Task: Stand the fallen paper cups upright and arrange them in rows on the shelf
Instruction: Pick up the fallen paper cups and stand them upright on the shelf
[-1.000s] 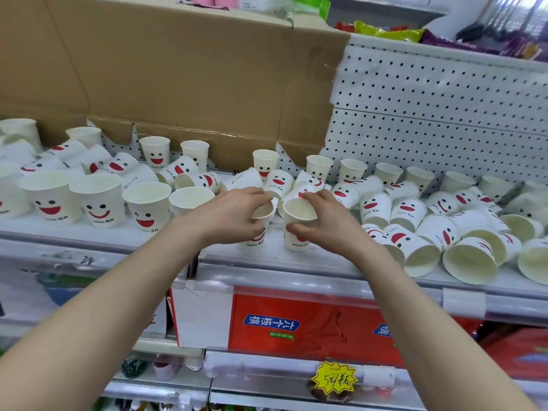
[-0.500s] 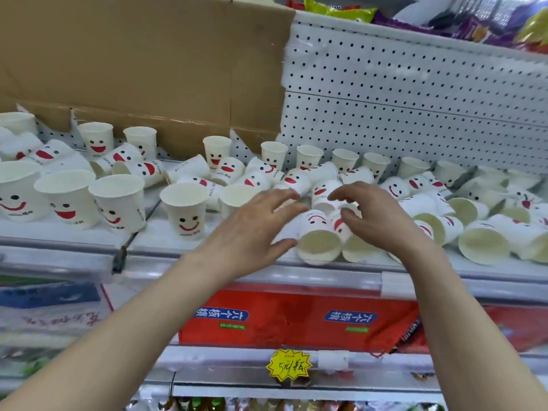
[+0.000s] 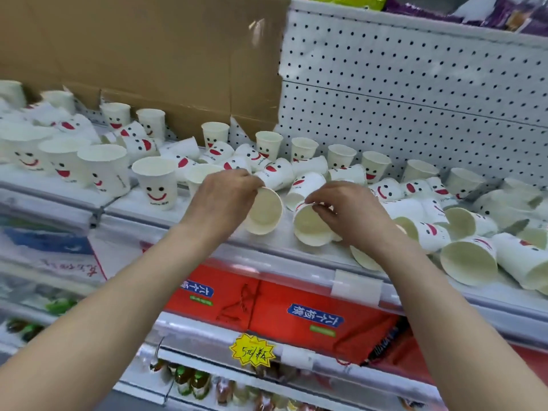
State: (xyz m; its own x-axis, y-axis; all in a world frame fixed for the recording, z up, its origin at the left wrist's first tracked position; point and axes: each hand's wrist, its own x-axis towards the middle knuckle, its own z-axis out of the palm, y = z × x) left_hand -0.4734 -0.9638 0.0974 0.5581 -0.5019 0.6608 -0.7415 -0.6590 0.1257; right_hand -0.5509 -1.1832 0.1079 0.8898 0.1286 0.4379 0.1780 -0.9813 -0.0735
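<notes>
Fingertips of left hand (image 3: 221, 200) pinch rim of tipped cup (image 3: 264, 211), mouth toward camera. Right hand (image 3: 347, 213) fingers grip rim of second tipped cup (image 3: 311, 224). Both at shelf (image 3: 284, 243) front edge. Upright cups (image 3: 156, 185) left; fallen cups (image 3: 468, 259) right.

A: Bright, even light from overhead. Soft, faint shadows only, under white smiley-face paper cups (image 3: 156, 185) on pale metal shelf (image 3: 207, 229).
B: Glare?
A: Slight, on clear plastic price rail (image 3: 355, 287). Motion blur at far left, cups smeared.
B: Edges?
A: Wide-angle bend; white perforated back panel (image 3: 415, 93) curved, corners soft.
</notes>
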